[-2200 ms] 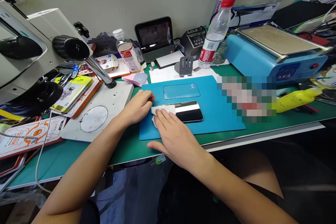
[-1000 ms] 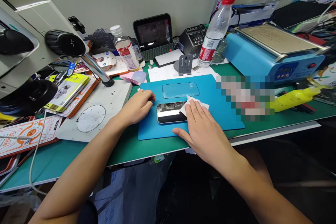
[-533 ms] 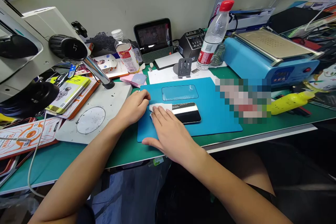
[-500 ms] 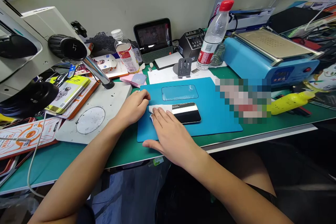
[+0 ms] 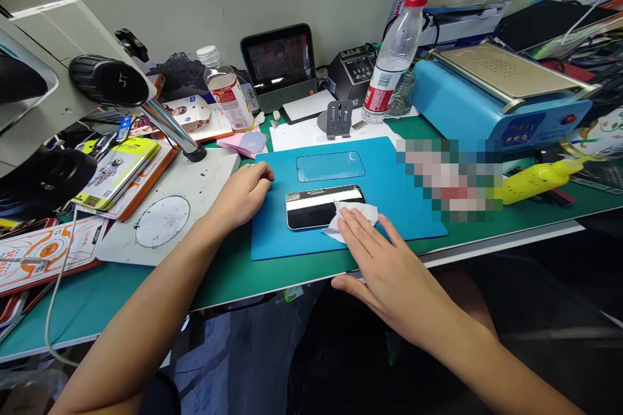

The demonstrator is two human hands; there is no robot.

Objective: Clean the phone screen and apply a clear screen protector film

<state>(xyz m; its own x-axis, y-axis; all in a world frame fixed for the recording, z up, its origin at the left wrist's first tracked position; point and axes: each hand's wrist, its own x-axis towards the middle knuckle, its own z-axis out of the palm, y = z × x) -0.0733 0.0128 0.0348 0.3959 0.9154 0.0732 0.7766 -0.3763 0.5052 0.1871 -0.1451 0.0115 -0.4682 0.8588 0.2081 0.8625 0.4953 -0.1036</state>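
My right hand (image 5: 389,272) lies with long, flat fingers over a white wipe (image 5: 357,211), pressing it onto the right end of a phone (image 5: 311,213). The phone rests face up on a blue mat (image 5: 409,207), its dark screen crossed by a bright reflected band. The wipe hangs over the phone's near right corner onto the mat. At the mat's left edge rests my left hand (image 5: 246,193), fingers curled in, apart from the phone; nothing shows in it. Just behind the phone lies a clear screen protector (image 5: 331,166) with a black border.
A microscope (image 5: 53,78) with its pale base (image 5: 209,188) stands at left beside stacked boxes (image 5: 117,168). Behind the mat are a grey phone stand (image 5: 339,118), a display (image 5: 280,61) and a red-capped bottle (image 5: 394,58). A blue heating machine (image 5: 448,107) and yellow bottle (image 5: 535,183) sit right.
My right hand has swept the wipe from the phone's left end to its right end, baring the left part of the screen. My left hand stays by the mat's left edge.
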